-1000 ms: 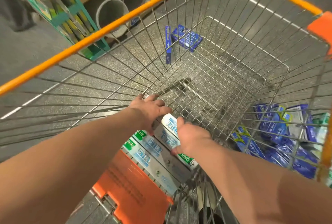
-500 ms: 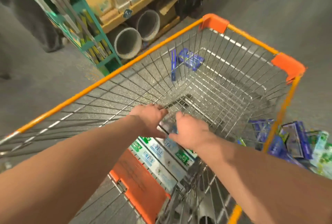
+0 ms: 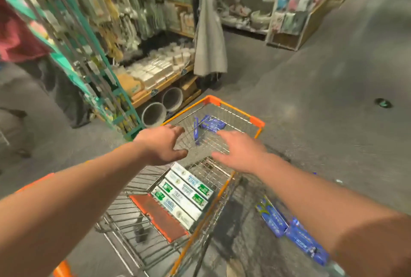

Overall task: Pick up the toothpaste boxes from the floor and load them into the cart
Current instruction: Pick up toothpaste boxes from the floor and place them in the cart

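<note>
Left hand (image 3: pixel 162 143), right hand (image 3: pixel 240 152) lifted above cart (image 3: pixel 235 110); grey shop floor (image 3: pixel 322 98).

both empty hands, left (image 3: pixel 163 144) and right (image 3: pixel 241 153), above cart (image 3: pixel 235 112) with toothpaste boxes (image 3: pixel 184 194)

shelves (image 3: pixel 155 72) at back: motion-blurred, goods unreadable. person in red top (image 3: pixel 15 32) at left: cut by the frame edge, only part of torso and legs shows. cart (image 3: pixel 233 108): near end runs off the bottom edge, left rim partly behind left hand (image 3: pixel 162 143) and its arm. white-and-green boxes (image 3: pixel 184 194) in the cart: 4 show, print too smeared to read. blue boxes in cart (image 3: pixel 211 124), far end: seen through wire, count unclear. blue boxes on floor (image 3: pixel 273 221): partly behind right forearm (image 3: pixel 333 210), count unclear. dark spot (image 3: pixel 383 102) on floor, far right: too small to identify.
</note>
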